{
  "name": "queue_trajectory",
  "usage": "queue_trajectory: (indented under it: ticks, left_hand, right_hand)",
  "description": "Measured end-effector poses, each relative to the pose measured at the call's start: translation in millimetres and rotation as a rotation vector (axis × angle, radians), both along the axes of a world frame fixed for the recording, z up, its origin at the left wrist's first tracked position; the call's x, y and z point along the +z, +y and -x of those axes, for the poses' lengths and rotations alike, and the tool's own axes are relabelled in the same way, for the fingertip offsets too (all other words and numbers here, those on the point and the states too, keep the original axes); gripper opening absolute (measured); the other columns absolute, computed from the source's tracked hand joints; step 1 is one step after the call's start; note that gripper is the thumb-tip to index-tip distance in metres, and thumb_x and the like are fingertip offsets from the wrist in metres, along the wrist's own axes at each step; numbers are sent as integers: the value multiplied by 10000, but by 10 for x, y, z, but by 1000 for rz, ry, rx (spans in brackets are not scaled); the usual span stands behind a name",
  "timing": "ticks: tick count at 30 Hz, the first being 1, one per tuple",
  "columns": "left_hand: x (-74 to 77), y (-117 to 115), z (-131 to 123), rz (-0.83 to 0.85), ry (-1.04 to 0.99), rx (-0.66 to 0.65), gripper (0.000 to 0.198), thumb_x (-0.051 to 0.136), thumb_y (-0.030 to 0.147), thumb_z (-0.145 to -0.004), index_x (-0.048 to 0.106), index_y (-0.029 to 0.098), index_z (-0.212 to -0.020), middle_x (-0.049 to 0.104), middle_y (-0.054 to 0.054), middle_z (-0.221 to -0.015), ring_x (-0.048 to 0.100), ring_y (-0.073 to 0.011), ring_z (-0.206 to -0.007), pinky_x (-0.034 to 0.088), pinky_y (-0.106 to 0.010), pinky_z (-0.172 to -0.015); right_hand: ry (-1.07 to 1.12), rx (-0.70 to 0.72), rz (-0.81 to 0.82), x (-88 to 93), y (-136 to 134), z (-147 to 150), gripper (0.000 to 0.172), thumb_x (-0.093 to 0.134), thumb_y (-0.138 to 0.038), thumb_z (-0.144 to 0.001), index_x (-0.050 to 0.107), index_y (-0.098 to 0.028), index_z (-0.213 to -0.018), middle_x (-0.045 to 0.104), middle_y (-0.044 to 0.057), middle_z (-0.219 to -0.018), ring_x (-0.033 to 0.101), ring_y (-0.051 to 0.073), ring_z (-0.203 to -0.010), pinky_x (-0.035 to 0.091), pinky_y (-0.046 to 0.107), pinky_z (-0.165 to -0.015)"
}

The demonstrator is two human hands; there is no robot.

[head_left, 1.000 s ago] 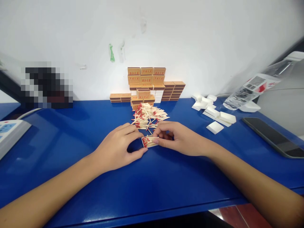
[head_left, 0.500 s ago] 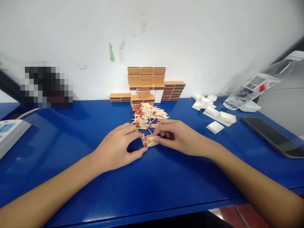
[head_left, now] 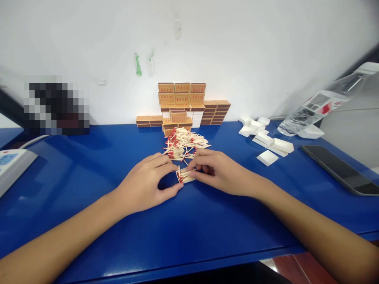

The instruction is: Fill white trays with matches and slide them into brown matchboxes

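Observation:
A small white matchbox tray (head_left: pixel 190 181) lies on the blue table, holding red-tipped matches (head_left: pixel 185 175). My left hand (head_left: pixel 149 179) grips the tray's left end between thumb and index finger. At the tray's right part, my right hand (head_left: pixel 217 170) has its thumb and index finger curled down onto the matches inside. One match stands out at a slant near the tray's left end. Just behind the tray rises a loose heap of matches (head_left: pixel 186 144). My right fingers hide the far end of the tray.
Orange matchboxes (head_left: pixel 182 98) are stacked against the wall. To the right lie several white trays (head_left: pixel 268 157), a leaning plastic bottle (head_left: pixel 319 104) and a phone (head_left: pixel 340 169). A power strip (head_left: pixel 16 167) sits at the left, near a blurred dark object (head_left: pixel 59 106).
My right hand has moved slightly left over the tray, its fingertips closer to the middle of the matches. My left hand stays on the tray's end.

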State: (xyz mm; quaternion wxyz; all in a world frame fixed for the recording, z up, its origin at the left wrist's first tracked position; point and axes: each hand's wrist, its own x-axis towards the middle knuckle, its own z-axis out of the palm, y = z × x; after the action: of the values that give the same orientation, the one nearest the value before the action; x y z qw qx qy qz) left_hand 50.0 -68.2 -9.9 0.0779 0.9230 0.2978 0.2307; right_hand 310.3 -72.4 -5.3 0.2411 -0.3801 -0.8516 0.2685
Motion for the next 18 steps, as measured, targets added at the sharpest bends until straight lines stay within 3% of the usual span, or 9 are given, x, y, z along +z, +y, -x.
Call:
queue_trajectory:
  ticks: [11, 18]
  left_hand:
    - [-3, -5, -8, 4, -8, -9, 224, 711, 334, -946, 719, 187, -1114, 726, -71, -1016, 653, -248, -956, 536, -426, -894]
    - [-2, 2, -15, -4, -11, -1, 296, 726, 444, -948, 706, 172, -1064, 724, -78, -1002, 650, -250, -934, 537, -426, -862]
  right_hand:
    - [-44, -67, 23, 82, 20, -61, 109, 648, -290, -995, 715, -214, -957, 627, -7, -791, 516, 123, -644, 411, 269, -613]
    - [-21, -51, 69, 95, -16, 0, 124, 650, -289, -994, 721, -204, -938, 655, -11, -779, 525, 116, -640, 411, 265, -616]
